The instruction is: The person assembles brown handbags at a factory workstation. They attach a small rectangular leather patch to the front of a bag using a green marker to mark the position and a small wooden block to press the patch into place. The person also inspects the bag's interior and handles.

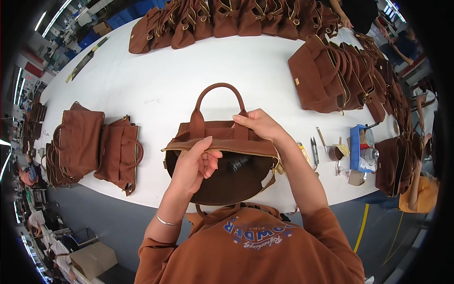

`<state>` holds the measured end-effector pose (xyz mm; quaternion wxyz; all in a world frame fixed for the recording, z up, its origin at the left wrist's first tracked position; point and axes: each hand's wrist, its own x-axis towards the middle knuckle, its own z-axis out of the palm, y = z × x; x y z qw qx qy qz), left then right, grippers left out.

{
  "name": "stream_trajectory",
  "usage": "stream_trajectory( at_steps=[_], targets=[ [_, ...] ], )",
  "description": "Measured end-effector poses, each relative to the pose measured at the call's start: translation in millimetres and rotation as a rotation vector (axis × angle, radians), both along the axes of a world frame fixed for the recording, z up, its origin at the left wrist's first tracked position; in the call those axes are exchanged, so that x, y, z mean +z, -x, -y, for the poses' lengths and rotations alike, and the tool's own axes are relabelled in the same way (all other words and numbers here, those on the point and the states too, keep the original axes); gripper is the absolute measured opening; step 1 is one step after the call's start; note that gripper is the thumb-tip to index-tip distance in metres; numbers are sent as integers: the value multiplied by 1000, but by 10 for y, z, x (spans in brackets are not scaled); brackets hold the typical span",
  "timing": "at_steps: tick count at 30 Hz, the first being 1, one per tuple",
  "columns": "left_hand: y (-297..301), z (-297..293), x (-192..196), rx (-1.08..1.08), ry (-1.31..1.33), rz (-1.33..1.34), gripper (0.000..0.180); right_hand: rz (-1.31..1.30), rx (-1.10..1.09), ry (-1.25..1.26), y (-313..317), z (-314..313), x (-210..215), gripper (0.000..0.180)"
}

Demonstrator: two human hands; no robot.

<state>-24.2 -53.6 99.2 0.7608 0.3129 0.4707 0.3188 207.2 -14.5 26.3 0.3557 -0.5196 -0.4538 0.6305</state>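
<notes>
A brown handbag (pixel 231 144) stands on the white table right in front of me, its zipped mouth spread wide toward my body. The dark lining shows inside, with a pale mark on it. One arched handle (pixel 220 85) rises on the far side; the near handle hangs by my shirt. My left hand (pixel 195 161) pinches the zipper edge left of the middle, thumb on top and fingers curled at the opening. My right hand (pixel 259 124) grips the right foot of the far handle, thumb in front and the other fingers mostly hidden behind.
Brown bags (pixel 81 137) are stacked at the left, with more bags (pixel 236 21) along the far edge and a pile (pixel 321 75) at the right. Tweezers (pixel 314 150), a small cup (pixel 336 152) and a blue bin (pixel 355 146) lie near my right arm. Other people work beyond.
</notes>
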Motion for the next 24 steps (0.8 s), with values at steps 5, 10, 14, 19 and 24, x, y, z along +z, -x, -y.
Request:
stream_trajectory(
  at_steps=[5,10,14,19,24],
  targets=[
    [13,-93,-81,30,11,91,40,11,-36,-7,-59,58,70,44],
    [11,-265,-94,42,39,202,39,-219,-157,-58,-135,335,311,54],
    [-20,-339,-104,53,55,247,37,-232,-127,-218,-238,594,367,60],
    [22,-279,-188,50,9,141,34,75,-75,-384,-115,818,482,79],
    [21,-139,-134,45,-92,-84,34,34,-85,-342,-128,806,416,79]
  ],
)
